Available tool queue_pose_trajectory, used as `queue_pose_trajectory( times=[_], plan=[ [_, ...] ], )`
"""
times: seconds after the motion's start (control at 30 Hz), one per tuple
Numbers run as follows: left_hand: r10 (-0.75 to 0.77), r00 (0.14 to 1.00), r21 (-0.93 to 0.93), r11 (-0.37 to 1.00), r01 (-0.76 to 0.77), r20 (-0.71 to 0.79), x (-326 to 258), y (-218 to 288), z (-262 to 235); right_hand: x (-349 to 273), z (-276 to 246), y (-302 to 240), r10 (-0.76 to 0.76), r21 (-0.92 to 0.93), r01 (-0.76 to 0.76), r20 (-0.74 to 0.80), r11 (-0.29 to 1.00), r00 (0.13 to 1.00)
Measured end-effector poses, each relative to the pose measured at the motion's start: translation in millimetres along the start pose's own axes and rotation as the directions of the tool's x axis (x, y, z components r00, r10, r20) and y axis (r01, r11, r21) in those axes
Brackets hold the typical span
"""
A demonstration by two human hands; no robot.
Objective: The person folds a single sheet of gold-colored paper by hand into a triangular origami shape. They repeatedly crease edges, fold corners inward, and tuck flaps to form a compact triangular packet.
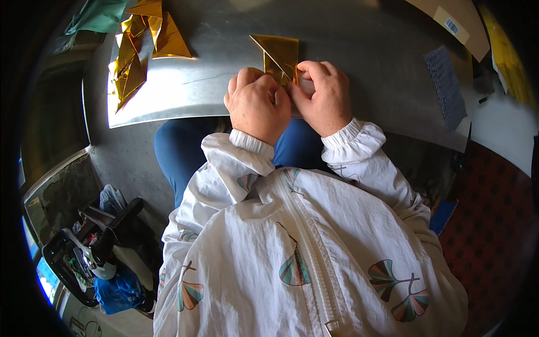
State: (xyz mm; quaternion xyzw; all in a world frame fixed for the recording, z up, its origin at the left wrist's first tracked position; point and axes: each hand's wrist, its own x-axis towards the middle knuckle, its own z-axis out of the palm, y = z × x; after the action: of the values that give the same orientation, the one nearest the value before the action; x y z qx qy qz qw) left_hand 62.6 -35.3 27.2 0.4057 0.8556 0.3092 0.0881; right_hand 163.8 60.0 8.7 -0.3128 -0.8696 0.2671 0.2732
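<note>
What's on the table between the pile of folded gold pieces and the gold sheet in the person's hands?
Nothing: the head view shows only bare grey metal tabletop between the pile of folded gold pieces and the gold sheet.

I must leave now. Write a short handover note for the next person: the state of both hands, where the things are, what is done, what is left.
Left hand: closed, pressing on the near end of the gold foil sheet.
Right hand: pinching the same sheet beside it.
The sheet lies on the metal tabletop, partly folded into a triangle.
Done: a pile of folded gold pieces at the far left.
Left: the fold in hand looks unfinished.
</note>
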Motion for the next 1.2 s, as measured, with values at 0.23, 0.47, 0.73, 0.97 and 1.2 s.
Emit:
queue_pose_trajectory(
  times=[0.23,0.47,0.73,0.97,1.2],
  plan=[
    [-0.012,1.0,0.024,1.0,0.011,0.028,4.4,0.2,-1.3,-0.3,0.6,0.4,0.036,0.038,-0.036,0.011,0.999,0.999],
    [-0.029,0.999,0.027,0.999,0.028,0.022,6.4,1.3,-0.7,3.5,4.0,-1.7,0.014,-0.022,-0.015,-0.034,1.0,0.999],
    [-0.019,1.0,0.025,1.0,0.018,0.015,9.2,0.4,2.4,4.2,5.3,-0.4,0.003,-0.03,-0.004,-0.034,1.0,0.999],
    [-0.023,1.0,0.046,0.999,0.023,0.003,9.8,2.3,5.5,4.3,3.5,0.0,-0.001,-0.044,0.0,-0.016,0.999,1.0],
    [0.006,1.0,0.035,0.999,-0.006,-0.017,8.7,0.5,6.7,6.8,1.5,-2.6,-0.012,-0.069,0.012,-0.005,0.998,1.0]
  ],
)
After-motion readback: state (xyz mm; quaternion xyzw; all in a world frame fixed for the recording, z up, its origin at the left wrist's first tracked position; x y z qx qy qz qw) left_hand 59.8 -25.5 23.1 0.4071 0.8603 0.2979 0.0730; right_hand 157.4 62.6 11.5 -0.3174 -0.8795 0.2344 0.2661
